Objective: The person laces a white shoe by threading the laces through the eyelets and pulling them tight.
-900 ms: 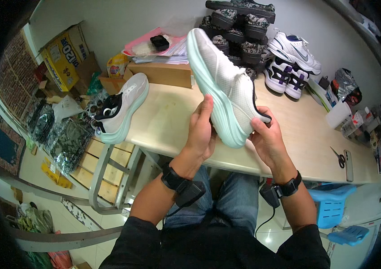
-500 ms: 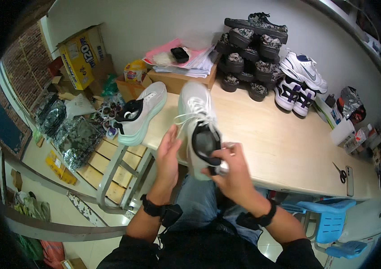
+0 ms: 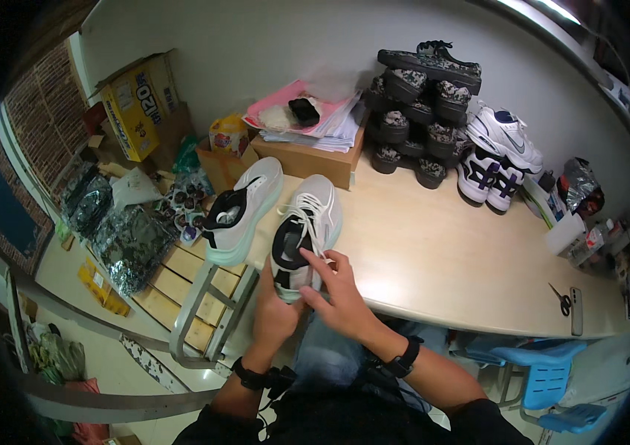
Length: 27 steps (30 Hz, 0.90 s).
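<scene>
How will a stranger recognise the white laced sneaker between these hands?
Find the beige desk, then the white, mint-soled sneaker at its left end. The white laced sneaker is right of it; only this one has its heel in the left hand.

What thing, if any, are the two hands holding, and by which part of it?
A white laced shoe: the left hand holds it at the heel. The right hand touches it beside the opening; whether it grips is unclear.
</scene>
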Tool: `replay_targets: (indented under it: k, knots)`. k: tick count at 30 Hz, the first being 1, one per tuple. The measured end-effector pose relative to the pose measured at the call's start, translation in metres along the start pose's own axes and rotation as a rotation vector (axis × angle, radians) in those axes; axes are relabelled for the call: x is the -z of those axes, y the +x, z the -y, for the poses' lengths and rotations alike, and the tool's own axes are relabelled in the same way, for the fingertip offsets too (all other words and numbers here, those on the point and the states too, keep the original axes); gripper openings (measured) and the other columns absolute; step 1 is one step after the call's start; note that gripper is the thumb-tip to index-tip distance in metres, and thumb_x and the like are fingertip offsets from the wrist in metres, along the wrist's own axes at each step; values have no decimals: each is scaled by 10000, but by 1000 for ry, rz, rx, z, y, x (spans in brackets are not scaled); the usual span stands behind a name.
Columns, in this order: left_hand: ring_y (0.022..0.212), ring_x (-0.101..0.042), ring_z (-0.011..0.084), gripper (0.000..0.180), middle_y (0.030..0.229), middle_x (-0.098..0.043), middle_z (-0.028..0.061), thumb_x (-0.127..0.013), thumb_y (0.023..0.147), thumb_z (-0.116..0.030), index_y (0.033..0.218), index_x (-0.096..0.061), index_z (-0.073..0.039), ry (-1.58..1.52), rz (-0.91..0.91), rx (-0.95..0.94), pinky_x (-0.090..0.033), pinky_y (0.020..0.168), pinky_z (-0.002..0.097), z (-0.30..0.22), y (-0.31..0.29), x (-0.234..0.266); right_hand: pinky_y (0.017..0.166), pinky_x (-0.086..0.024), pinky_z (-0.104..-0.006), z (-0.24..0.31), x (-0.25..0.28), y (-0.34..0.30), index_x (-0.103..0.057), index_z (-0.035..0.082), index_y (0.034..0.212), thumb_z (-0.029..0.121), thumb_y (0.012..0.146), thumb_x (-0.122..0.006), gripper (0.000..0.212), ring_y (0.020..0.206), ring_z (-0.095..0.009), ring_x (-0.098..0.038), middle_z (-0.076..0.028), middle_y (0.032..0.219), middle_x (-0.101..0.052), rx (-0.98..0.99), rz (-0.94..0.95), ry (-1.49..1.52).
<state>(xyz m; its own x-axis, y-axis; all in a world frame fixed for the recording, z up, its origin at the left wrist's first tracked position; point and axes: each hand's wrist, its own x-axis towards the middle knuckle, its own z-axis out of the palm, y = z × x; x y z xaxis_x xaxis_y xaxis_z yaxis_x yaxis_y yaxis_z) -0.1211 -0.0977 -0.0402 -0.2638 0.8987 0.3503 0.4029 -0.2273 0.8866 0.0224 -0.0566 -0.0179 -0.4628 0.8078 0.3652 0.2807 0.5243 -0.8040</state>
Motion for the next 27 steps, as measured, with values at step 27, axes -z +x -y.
replay_targets:
  k: [27]
  knots:
    - [1050,-561,303,616,1141,-574,245,-762,740,-217,1192,-482,94,597,-388,-5,-404,938,360,60,77,96,867,-490,-414,-106,142,25,-102,48,1446,179,945,-452,625,976,-283,-551,-163,1146,-460,-695,-501,1167]
